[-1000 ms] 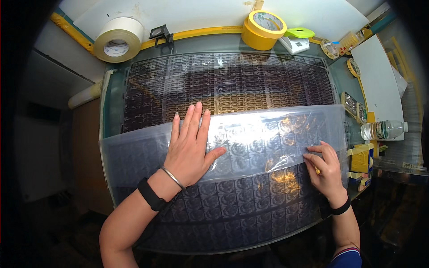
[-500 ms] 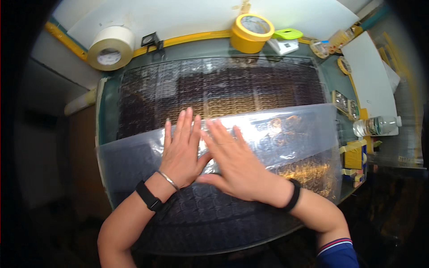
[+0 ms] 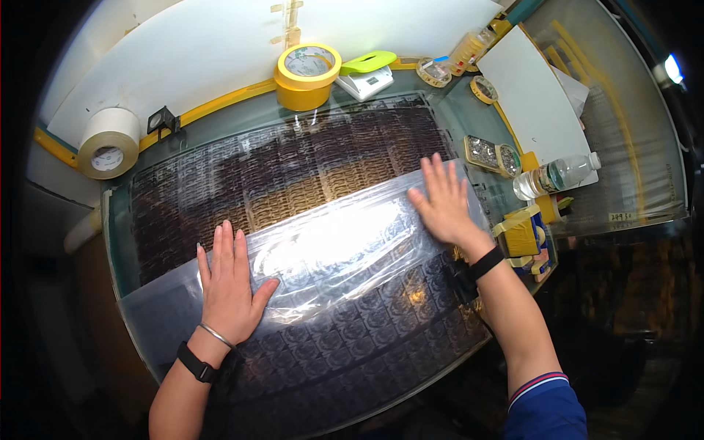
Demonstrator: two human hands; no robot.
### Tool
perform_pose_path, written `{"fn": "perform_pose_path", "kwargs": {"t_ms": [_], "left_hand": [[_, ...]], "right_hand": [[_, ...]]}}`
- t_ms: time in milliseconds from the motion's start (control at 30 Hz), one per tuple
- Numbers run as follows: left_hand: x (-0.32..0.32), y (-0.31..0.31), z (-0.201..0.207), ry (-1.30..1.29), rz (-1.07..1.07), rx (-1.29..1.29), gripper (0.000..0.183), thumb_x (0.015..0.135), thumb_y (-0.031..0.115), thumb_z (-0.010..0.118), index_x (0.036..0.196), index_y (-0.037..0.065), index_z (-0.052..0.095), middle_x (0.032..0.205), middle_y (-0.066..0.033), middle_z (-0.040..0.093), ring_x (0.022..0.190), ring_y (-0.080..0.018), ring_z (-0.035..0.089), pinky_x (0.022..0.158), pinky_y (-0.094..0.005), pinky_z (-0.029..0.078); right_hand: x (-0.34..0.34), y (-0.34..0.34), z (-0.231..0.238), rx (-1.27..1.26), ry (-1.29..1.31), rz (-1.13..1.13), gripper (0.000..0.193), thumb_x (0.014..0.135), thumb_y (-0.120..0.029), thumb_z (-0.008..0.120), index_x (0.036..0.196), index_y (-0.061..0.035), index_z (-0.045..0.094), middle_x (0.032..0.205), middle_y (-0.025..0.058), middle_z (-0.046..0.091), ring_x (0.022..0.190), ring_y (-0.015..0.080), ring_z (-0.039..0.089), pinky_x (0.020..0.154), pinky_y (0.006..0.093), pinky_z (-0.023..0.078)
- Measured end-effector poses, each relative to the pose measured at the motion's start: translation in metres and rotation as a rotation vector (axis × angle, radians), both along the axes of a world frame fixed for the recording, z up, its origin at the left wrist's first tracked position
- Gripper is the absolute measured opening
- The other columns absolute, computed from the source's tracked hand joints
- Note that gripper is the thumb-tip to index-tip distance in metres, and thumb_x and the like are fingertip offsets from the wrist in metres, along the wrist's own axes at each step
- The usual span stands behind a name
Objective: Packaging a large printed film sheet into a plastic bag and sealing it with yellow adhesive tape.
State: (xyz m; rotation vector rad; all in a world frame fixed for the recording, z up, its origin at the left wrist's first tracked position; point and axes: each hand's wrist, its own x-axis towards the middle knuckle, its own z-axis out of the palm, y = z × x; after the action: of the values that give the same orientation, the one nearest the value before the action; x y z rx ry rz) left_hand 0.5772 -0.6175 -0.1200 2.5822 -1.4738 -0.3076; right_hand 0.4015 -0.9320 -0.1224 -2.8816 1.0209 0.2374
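Your bench [image 3: 458, 110] spread widest, and on it lay a dark patterned sheet [image 3: 352, 147], its long side running from about eight to two o'clock. Across its middle stretched the clear film [image 3: 161, 308], catching a bright glare at its centre. Counted from that centre, your left hand [image 3: 231, 290] lay palm down on the film at eight o'clock, fingers straight and slightly parted. Your right hand [image 3: 446, 209] was likewise flattened, fingers extended, over the film's end between two and three o'clock. Yellow tape rolls [image 3: 304, 95] stood stacked at twelve o'clock, a white tape roll [image 3: 114, 121] sat at ten, and a clear bottle [image 3: 579, 169] lay beyond your right hand. A small black magnifier [image 3: 163, 123] stood between ten and eleven.
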Motion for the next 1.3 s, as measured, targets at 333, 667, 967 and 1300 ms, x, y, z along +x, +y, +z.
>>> {"fn": "perform_pose_path", "kwargs": {"t_ms": [333, 667, 967, 1300], "left_hand": [[0.014, 0.030, 0.002, -0.016, 0.039, 0.032, 0.080, 0.083, 0.041, 0.052, 0.137, -0.004, 0.015, 0.145, -0.0229, 0.009, 0.136, -0.0352, 0.005, 0.107, -0.0504, 0.000], [0.073, 0.184, -0.020, -0.075, 0.366, 0.118, 0.074, 0.087, 0.041, 0.047, 0.140, 0.002, 0.014, 0.146, -0.0180, 0.011, 0.136, -0.0325, 0.009, 0.107, -0.0486, 0.007], [0.073, 0.264, -0.009, -0.154, 0.587, 0.151, 0.066, 0.092, 0.038, 0.037, 0.140, 0.001, 0.011, 0.146, -0.0178, 0.012, 0.135, -0.0301, 0.013, 0.109, -0.0450, 0.008], [-0.065, 0.244, 0.028, 0.280, 0.333, -0.112, 0.072, 0.080, 0.042, 0.059, 0.133, 0.001, 0.034, 0.140, -0.0242, 0.023, 0.132, -0.0368, 0.021, 0.106, -0.0469, 0.017]], "right_hand": [[-0.016, -0.028, 0.004, 0.045, -0.080, -0.120, 0.070, 0.088, -0.059, 0.026, 0.142, -0.0173, 0.013, 0.148, 0.0143, 0.002, 0.136, 0.0323, -0.003, 0.106, 0.0524, -0.003], [-0.013, -0.034, -0.006, -0.049, 0.000, -0.114, 0.061, 0.090, -0.051, 0.031, 0.141, -0.0204, 0.018, 0.147, 0.0124, 0.012, 0.136, 0.0330, 0.007, 0.104, 0.0578, 0.007], [-0.021, -0.057, -0.018, -0.034, -0.051, -0.009, 0.062, 0.093, -0.048, 0.028, 0.142, -0.0150, 0.013, 0.148, 0.0130, 0.006, 0.137, 0.0305, 0.003, 0.107, 0.0483, 0.003], [-0.083, 0.112, 0.027, 0.033, -0.042, 0.128, 0.051, 0.096, -0.028, 0.030, 0.141, -0.0085, 0.017, 0.148, 0.0141, 0.007, 0.136, 0.0315, 0.007, 0.109, 0.0421, 0.008]]}}
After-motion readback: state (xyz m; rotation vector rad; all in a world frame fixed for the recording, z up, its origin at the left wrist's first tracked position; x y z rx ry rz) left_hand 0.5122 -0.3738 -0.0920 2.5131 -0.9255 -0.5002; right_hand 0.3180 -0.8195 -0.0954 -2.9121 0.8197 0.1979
